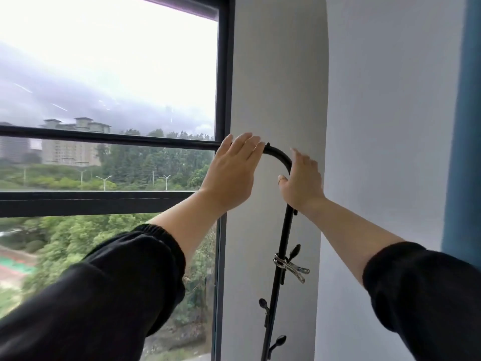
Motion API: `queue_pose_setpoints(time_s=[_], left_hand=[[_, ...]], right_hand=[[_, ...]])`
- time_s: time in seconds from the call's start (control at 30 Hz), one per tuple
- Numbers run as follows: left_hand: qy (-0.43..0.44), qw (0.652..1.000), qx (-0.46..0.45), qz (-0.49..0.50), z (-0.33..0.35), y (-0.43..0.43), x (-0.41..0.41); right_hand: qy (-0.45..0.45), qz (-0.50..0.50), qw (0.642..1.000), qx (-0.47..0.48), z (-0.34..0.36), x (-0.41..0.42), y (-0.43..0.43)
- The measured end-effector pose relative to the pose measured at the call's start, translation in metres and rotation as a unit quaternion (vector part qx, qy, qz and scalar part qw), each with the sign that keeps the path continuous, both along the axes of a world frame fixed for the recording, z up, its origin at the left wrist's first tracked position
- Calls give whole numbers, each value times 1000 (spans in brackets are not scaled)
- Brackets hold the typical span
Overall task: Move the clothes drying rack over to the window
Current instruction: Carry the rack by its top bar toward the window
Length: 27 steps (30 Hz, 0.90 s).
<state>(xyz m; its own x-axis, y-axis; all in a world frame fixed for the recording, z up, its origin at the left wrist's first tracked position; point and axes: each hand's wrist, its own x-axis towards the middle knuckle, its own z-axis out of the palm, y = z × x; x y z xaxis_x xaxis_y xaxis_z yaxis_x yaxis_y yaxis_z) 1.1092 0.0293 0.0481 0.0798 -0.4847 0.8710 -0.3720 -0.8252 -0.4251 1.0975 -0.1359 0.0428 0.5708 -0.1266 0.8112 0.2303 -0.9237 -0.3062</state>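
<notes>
The black metal drying rack (279, 155) stands right against the window (224, 74). Its top bar runs left across the glass, and its rounded corner bends down into a post in front of the white pillar. My left hand (230, 173) lies flat on the top bar just left of the corner, fingers straight. On the upper post rests my right hand (303, 182), palm against it, fingers straight up and thumb to the post's left. Neither hand curls around the tube. A metal clip (291, 267) and black hooks (264, 305) sit on the post below.
The white pillar (278, 74) stands directly behind the rack's post, with the white wall (390, 126) to its right. A blue curtain (466, 126) hangs at the far right. The window's dark crossbar (91, 203) runs below the rack's top bar.
</notes>
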Motion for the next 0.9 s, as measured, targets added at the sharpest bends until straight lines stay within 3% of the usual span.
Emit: queue_pose_setpoints(time_s=[0.1,0.27,0.43,0.6,0.77,0.9], left_hand=[[101,993,-2,63,19,1,8],[126,981,46,137,35,9,41],[226,963,28,144,43,22,81],[193,974,-18,117,62,33,111],[347,934,16,83,98,39,127],[305,948,3,89,93,38,149]], right_hand=[[73,94,992,46,16,14,5],[129,130,976,120,30,40,12],[102,141,970,170,35,87,16],[52,137,963,228,39,124,29],[-33,14,960,279,40,149,31],[-54,9,961,272,40,172,31]])
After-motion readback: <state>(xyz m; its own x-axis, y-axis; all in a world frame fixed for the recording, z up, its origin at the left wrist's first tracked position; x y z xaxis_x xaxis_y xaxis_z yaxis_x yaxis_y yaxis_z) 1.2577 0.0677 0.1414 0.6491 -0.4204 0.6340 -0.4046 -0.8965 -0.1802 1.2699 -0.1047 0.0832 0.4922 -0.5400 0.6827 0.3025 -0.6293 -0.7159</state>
